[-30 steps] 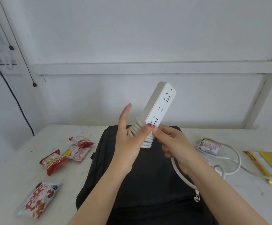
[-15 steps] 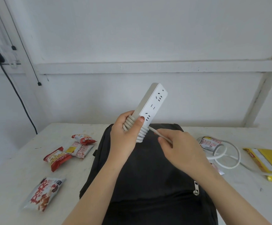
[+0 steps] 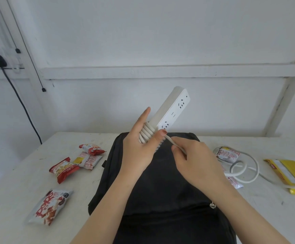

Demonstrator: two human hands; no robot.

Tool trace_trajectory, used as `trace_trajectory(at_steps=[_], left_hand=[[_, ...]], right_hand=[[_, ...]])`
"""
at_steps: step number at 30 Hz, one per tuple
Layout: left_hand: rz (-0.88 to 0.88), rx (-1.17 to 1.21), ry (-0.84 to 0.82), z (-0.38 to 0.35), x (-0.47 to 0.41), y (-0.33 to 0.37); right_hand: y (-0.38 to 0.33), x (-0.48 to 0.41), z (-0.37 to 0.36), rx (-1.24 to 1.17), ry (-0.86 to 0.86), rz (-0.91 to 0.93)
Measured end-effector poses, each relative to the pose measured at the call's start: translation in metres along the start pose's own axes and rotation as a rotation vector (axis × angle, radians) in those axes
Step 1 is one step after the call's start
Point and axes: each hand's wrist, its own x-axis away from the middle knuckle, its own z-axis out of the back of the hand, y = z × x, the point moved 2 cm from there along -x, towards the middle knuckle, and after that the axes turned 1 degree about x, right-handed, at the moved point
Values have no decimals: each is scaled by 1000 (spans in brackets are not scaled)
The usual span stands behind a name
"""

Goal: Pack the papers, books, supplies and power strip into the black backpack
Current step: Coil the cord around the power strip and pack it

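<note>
**Winding the cord [image 3: 147, 133] round the strip [image 3: 173, 110]**

We hold the strip above the backpack [image 3: 160, 199], tilted up and away from us. Our left hand [image 3: 141, 148] grips its lower end, with the thumb laid across the wound turns so they cannot slip and the fingers behind as backing. Our right hand [image 3: 194, 161], also above the backpack, pinches the free cord and draws it taut, ready, we judge, for another turn. The rest of the cord lies in loose loops on the bench [image 3: 19, 182] right of the backpack, so the winding is not finished. The backpack lies flat and looks zipped; we think it must be opened first. Left of the backpack lie snacks [image 3: 63, 169], and far right of it a yellow packet [image 3: 291, 173].
</note>
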Motion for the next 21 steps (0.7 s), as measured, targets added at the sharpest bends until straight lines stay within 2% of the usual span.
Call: trace_trajectory(at_steps=[4, 8, 12, 15, 18, 21], left_hand=[[-19, -24, -14, 2, 0, -7], [-11, -3, 47, 10, -6, -5], [-13, -91, 144, 24, -14, -8], [-21, -226, 158, 35, -21, -11], [-8, -344, 120, 39, -25, -16], [-7, -415, 0, 31, -21, -20]], right_hand=[[1, 1, -1, -26, -10, -9], [1, 2, -3, -22, -87, 9], [8, 3, 9, 121, -100, -38], [14, 2, 25, 256, -77, -33], [20, -4, 39, 281, -33, 73], [15, -17, 52, 294, 24, 324]])
